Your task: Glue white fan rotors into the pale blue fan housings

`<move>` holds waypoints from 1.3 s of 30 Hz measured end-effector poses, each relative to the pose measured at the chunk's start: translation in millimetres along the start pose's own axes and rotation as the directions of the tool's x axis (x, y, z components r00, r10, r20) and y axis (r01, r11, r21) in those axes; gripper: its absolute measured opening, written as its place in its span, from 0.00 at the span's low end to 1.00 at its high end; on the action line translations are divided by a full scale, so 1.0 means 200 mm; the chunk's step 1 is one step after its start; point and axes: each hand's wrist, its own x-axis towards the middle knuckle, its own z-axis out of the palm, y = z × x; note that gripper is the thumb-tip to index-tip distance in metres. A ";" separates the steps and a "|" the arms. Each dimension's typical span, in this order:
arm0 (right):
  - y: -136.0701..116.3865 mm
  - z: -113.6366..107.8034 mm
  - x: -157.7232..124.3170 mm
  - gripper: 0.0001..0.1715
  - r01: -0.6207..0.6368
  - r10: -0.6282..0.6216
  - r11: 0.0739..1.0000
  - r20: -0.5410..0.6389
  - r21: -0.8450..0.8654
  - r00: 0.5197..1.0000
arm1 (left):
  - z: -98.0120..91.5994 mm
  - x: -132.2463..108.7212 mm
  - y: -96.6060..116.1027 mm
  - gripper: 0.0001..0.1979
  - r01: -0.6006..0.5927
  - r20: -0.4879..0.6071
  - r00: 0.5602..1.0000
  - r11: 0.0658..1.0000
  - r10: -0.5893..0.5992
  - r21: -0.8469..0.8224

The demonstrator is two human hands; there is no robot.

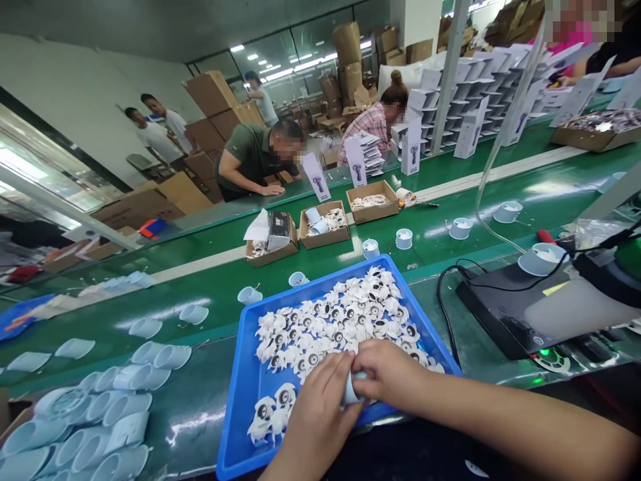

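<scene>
My left hand (314,415) and my right hand (386,376) meet over the near edge of a blue tray (240,401). Both are closed on one small pale blue plastic ring (352,390) held between their fingertips; most of it is hidden by the fingers. The tray holds several small white fan impellers with dark centres (340,321), piled toward its far side, and a few lie near my left hand (273,407).
Pale blue cylindrical housings (100,427) are heaped at the near left. A green conveyor belt (451,194) carries more rings and small cardboard boxes (324,226). A black device with cables (521,307) sits to the right. Other people work across the belt beside stacked white cartons (471,87).
</scene>
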 end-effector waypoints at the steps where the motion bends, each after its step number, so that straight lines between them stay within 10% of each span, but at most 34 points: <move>1: -0.01 -0.02 -0.02 0.05 0.064 -0.064 0.998 0.006 -0.009 0.998 | -0.02 0.01 0.01 0.30 0.040 0.076 0.997 0.997 -0.035 -0.068; 4: -0.01 -0.08 -0.05 0.06 0.266 -0.262 0.961 0.059 -0.075 0.963 | -0.06 0.05 0.02 0.34 0.172 0.261 0.958 0.966 -0.118 -0.192; 12: -0.05 -0.08 -0.03 0.05 -0.128 0.125 0.990 -0.055 -0.062 0.991 | 0.03 0.01 0.00 0.33 -0.077 -0.147 0.985 0.995 0.085 0.060; 18: -0.03 -0.12 -0.08 0.03 0.300 -0.283 0.944 0.134 -0.137 0.950 | -0.02 0.03 0.03 0.33 0.161 0.237 0.966 0.962 -0.107 -0.220; 26: -0.02 0.01 -0.02 0.07 -0.183 0.185 0.976 -0.008 0.117 0.983 | 0.02 0.01 0.03 0.31 -0.086 -0.160 0.980 0.980 0.115 0.179; 29: -0.05 -0.04 -0.05 0.04 -0.102 0.097 0.982 0.038 0.162 0.995 | -0.03 0.03 0.02 0.26 0.026 0.081 0.996 0.999 -0.024 -0.031; 32: -0.05 -0.10 -0.06 0.07 -0.035 0.002 0.938 0.096 0.346 0.995 | -0.05 0.03 0.01 0.19 0.099 0.397 0.918 0.972 -0.006 -0.213; 35: -0.02 -0.08 -0.04 0.13 -0.189 0.185 0.838 0.059 0.511 0.981 | 0.00 0.02 0.02 0.20 -0.010 0.096 0.995 1.000 0.009 0.007; 39: -0.01 0.07 0.02 0.27 -0.396 0.442 0.682 0.084 0.615 0.893 | 0.06 0.03 0.06 0.24 -0.138 -0.168 0.963 0.924 0.208 0.356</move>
